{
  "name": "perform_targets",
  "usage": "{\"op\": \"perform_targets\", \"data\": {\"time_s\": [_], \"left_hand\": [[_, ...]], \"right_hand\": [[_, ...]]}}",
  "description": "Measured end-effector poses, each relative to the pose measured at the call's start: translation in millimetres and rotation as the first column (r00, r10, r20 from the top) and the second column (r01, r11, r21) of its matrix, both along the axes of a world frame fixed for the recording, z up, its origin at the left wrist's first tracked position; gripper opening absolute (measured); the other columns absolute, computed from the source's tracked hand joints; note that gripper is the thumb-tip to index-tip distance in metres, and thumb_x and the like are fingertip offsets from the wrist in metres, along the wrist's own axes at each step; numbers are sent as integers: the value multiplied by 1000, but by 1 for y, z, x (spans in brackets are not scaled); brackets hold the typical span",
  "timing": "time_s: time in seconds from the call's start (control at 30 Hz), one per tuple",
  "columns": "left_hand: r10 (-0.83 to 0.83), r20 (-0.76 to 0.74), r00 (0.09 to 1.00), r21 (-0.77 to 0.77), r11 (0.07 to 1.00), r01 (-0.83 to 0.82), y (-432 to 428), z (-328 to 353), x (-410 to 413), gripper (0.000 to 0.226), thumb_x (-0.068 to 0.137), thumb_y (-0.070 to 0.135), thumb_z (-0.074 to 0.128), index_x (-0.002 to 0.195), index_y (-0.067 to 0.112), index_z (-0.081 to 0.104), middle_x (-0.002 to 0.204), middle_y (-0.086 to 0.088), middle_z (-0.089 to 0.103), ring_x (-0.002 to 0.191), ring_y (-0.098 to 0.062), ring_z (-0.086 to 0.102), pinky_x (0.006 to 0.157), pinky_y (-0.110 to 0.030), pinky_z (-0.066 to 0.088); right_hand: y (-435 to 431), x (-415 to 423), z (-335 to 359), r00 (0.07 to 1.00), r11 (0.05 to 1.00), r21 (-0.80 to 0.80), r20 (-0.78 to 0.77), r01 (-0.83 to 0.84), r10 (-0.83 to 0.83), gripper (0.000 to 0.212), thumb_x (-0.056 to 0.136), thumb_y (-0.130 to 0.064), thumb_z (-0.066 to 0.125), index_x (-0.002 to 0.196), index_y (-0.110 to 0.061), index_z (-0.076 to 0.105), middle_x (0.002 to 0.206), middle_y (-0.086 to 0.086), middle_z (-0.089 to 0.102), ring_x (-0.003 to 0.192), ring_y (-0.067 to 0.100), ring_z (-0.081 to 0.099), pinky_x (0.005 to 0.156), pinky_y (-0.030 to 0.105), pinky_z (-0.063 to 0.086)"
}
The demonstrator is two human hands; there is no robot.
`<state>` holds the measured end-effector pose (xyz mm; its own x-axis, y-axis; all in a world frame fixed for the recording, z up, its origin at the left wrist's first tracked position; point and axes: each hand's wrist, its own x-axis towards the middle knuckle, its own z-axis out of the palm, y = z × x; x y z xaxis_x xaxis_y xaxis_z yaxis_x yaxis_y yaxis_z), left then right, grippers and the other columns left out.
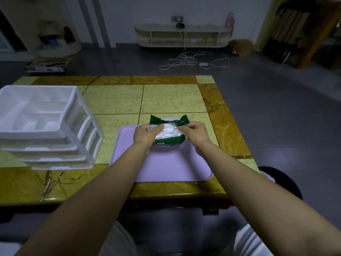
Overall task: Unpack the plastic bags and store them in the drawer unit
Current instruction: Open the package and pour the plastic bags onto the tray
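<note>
Pack [170, 139] of plastic bags, green-and-clear wrapper, is being held just above the far half of the tray [166, 169], both hands on it. Left hand [144, 134] is pinching the wrapper's upper edge at its left side, thumb and fingertips closed on the film. Right hand [196, 133] is doing likewise at the right side, fingers curled and clamped on the film. Two green corners are sticking up behind the hands. Whether the seal is already parting, cannot tell: the film is glaring and the hands are covering the seam.

Judging the step in hand: opening the wrapper. To go well, the two pinches are wanting to sit close together, either side of one spot on the seam, so the pull is tearing a short line rather than stretching the whole film. One hand drawing towards the body and the other away is likely starting a tear more cleanly than a straight sideways tug. Working low over the tray is sensible, since loose bags are then dropping onto it and not onto the table [114, 100].

Drawer unit [42, 126] is standing at the table's left, well apart from the pack, drawers looking pushed in. One is needing opening before anything goes in, which is calling for a free hand.
</note>
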<state>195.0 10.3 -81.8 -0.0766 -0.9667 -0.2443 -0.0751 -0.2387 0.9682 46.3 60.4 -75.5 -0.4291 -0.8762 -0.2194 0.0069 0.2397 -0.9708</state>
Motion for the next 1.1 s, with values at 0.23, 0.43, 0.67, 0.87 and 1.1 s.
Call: {"op": "perform_targets", "data": {"time_s": [0.23, 0.43, 0.67, 0.87, 1.1], "left_hand": [[-38, 23, 999, -27, 999, 38, 5, 3, -7, 44, 71, 44, 78, 105, 18, 67, 117, -6, 63, 114, -28, 60, 98, -43, 49], [-68, 96, 993, 39, 997, 65, 3, -2, -2, 14, 81, 28, 71, 80, 15, 67, 92, -8, 67, 87, -27, 64, 74, -36, 53], [140, 183, 973, -76, 989, -128, -7, -6, -4, 36, 67, 47, 76, 61, 16, 60, 72, -12, 70, 67, -27, 64, 73, -42, 56], [-130, 5, 991, -32, 991, 130, 2, 2, -6, 63, 70, 69, 65, 97, 13, 66, 102, -5, 69, 93, -20, 66, 82, -27, 54], [-283, 267, 921, 115, 959, 261, 7, -19, 13, 133, 50, 71, 76, 151, 29, 1, 158, -4, 12, 144, -27, 19, 117, -48, 21]], "right_hand": [[4, -10, -7, 996, 993, 120, 90, -20, 9, 18, 85, -19, 68, 72, -19, 56, 81, 7, 62, 80, 25, 59, 81, 44, 55], [0, -13, -25, 957, 992, 58, -272, 115, -95, 22, 73, -34, 77, 64, -15, 71, 75, 0, 70, 77, 21, 67, 77, 39, 58], [14, -6, -9, 948, 958, 23, -135, -287, 288, 41, 83, -46, 68, 117, -22, 63, 105, -6, 69, 96, 10, 66, 79, 27, 53], [-1, -17, -31, 998, 998, 57, -56, 12, -8, 50, 59, -56, 69, 84, -13, 71, 92, 13, 74, 89, 31, 70, 84, 53, 56], [-3, -18, -30, 964, 961, 89, -69, 262, -257, 51, 78, -58, 50, 71, -9, 63, 84, 20, 71, 74, 40, 68, 65, 56, 57]]}}
